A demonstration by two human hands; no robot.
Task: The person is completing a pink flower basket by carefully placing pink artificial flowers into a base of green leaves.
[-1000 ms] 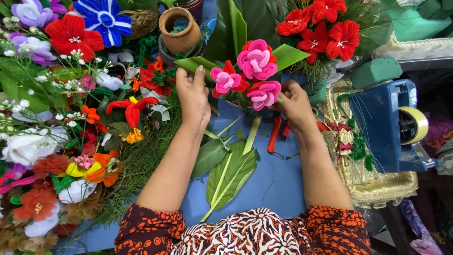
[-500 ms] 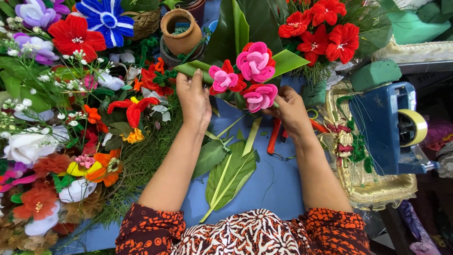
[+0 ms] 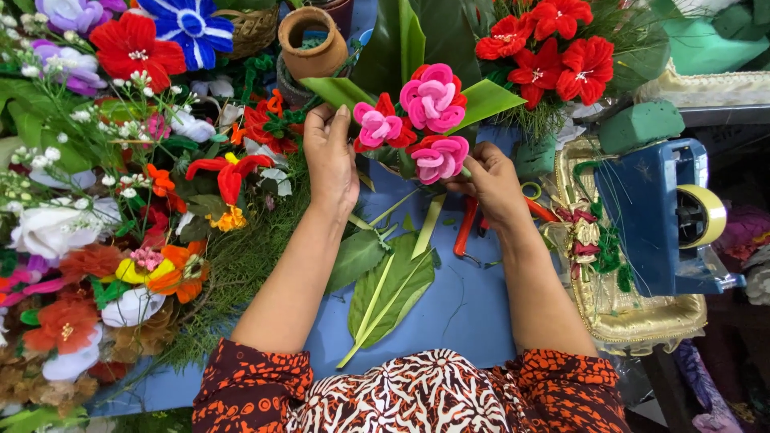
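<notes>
Since a second ago the left hand (image 3: 331, 160) has moved up to close its grip on the folded green leaf (image 3: 341, 90), while the right hand (image 3: 491, 180) still pinches the stem beneath the pink flower cluster (image 3: 421, 120), held above the blue worktop (image 3: 473, 313).

Pink roses (image 3: 421, 120) at 12 o'clock look like fuzzy chenille wire, matt and soft, backed by smooth, slightly glossy green leaves (image 3: 393, 293) that also lie at 6 o'clock on the matt blue table cover (image 3: 473, 313). Clay pot (image 3: 311, 40) at 11 o'clock is matt, rough earthenware; basket (image 3: 253, 24) beside it is woven wicker. At 3 o'clock, the tape dispenser (image 3: 654, 212) is scuffed blue plastic, the foam block (image 3: 642, 124) matt green and porous, the tray (image 3: 634, 321) shiny gold.
</notes>
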